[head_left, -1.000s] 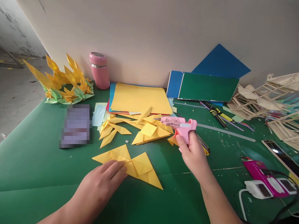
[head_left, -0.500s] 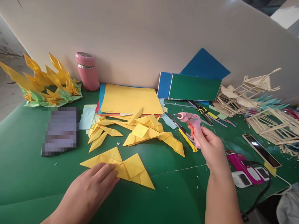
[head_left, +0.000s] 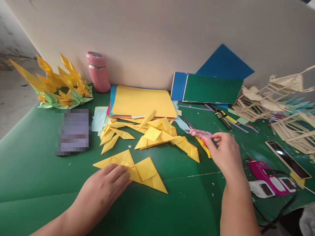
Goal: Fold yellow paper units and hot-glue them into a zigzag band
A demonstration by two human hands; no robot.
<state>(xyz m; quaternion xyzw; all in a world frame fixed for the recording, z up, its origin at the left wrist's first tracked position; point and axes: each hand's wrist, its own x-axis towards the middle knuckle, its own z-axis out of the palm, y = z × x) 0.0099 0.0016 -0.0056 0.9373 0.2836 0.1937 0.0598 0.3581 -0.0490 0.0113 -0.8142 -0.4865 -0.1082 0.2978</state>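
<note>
My left hand has its fingers closed on the middle of a folded yellow paper piece lying flat on the green table. Fingertips partly cover the fold there. To the right, my right hand holds a pink glue gun with an orange trigger, low over the table and tipped on its side, nozzle to the left. A yellow-handled cutting tool lies partly hidden beneath the gun. Behind the paper piece is a heap of folded yellow paper pieces.
A yellow-topped stack of coloured paper lies at the back. A pink flask and a folded-paper crown stand at back left. Stick models, a phone-like slab and a magenta device with a cable occupy the right.
The glue gun has come down toward the table and turned from upright onto its side in my right hand. My left hand stays on the paper piece. The view has shifted slightly.
</note>
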